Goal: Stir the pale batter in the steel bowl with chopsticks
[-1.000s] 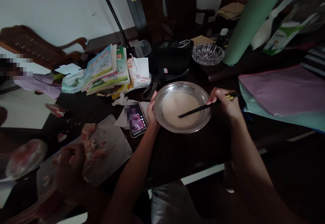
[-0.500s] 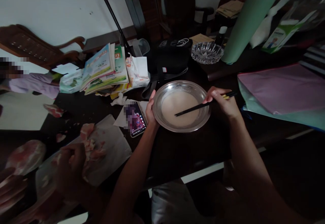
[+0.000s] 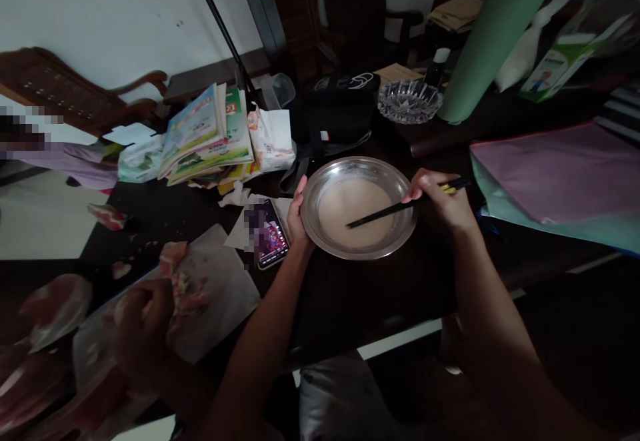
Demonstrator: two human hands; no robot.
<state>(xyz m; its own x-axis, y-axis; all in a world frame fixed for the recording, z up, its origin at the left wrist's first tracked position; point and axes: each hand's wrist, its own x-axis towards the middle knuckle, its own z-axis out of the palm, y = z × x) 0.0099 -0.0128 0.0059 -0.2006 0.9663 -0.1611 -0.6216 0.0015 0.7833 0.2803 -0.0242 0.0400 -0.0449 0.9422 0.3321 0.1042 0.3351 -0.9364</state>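
A round metal bowl [image 3: 313, 227] stands on the dark table, holding a pale, milky liquid [image 3: 345, 204]. My left hand [image 3: 299, 217] grips the bowl's left rim, thumb side up. Between the fingers of my right hand [image 3: 437, 195] is a pair of dark chopsticks [image 3: 383, 213]. Their tips dip into the liquid near the middle of the bowl, and their gold-banded ends stick out to the right, behind the hand. Left of the bowl, a phone [image 3: 273, 234] with a lit screen lies on white paper.
A co-worker's hand [image 3: 145, 321] is over raw meat pieces [image 3: 187, 294] on a translucent board [image 3: 225, 261]. Books [image 3: 205, 137], a tissue pack [image 3: 273, 137], a glass ashtray [image 3: 410, 102], a green tumbler [image 3: 500, 41] and a pink folder [image 3: 545, 171] lie around. Another person [image 3: 85, 164] is at far left.
The chopsticks' tips have shifted very slightly to the right in the liquid. My left hand keeps its place on the rim. The co-worker's hands have moved a little over the meat.
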